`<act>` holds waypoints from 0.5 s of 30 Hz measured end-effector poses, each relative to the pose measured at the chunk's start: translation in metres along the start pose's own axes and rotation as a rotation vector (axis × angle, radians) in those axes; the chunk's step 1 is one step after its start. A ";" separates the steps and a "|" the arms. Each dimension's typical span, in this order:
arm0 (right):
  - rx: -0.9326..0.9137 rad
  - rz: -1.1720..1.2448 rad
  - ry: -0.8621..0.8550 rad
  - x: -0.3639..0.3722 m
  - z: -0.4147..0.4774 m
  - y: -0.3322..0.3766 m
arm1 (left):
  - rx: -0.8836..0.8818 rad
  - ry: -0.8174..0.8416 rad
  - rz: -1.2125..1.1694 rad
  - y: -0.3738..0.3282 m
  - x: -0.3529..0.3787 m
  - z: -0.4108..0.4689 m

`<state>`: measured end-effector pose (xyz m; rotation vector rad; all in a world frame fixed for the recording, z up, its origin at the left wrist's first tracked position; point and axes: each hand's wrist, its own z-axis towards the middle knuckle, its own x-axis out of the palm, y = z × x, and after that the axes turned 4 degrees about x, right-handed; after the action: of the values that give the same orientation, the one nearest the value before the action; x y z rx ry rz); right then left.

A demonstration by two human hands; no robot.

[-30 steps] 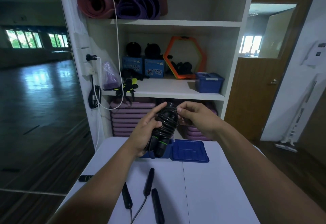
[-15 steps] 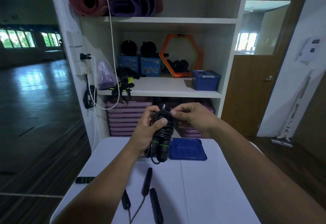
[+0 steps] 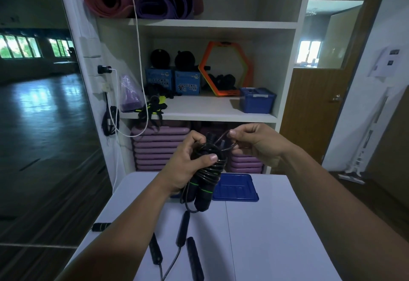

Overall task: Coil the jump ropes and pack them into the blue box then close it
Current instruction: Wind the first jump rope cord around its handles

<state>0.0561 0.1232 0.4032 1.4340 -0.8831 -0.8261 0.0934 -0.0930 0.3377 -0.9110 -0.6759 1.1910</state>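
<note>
Jump rope point(image 3: 208, 170) near-coiled: left hand point(image 3: 188, 165) clenched round bundle, right hand point(image 3: 259, 143) pinching loose end at 1 o'clock; loose handles point(image 3: 183, 227) at 6 o'clock uncoiled, blue lid point(image 3: 235, 189) off, nothing seen packed

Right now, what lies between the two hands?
In the head view, a short loop of black cord spans the gap, pinched by the right hand and running into the coiled jump rope gripped by the left hand.

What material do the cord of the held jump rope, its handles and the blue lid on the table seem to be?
Cord: likely glossy plastic-coated cable; it shows bright highlights. Handles: matte black, perhaps foam or rubber, with green rings. Blue lid: rigid moulded plastic, judging by its raised ribs and slight sheen.
</note>
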 end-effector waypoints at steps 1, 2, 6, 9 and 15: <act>0.012 0.013 -0.005 0.002 0.002 -0.003 | 0.012 0.012 0.037 -0.002 0.001 0.000; 0.029 0.021 -0.005 0.003 0.004 -0.004 | 0.026 0.024 0.074 -0.003 0.002 0.000; 0.092 0.072 0.003 0.010 0.008 -0.009 | 0.063 0.039 0.167 -0.005 -0.001 0.000; 0.124 0.099 -0.013 0.016 0.012 -0.016 | 0.079 0.003 0.219 -0.006 -0.004 -0.002; 0.152 0.099 0.004 0.032 0.019 -0.022 | 0.121 -0.107 0.327 -0.007 -0.014 -0.002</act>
<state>0.0550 0.0860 0.3804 1.5100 -1.0235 -0.6940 0.0945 -0.1073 0.3433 -0.8816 -0.5457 1.5635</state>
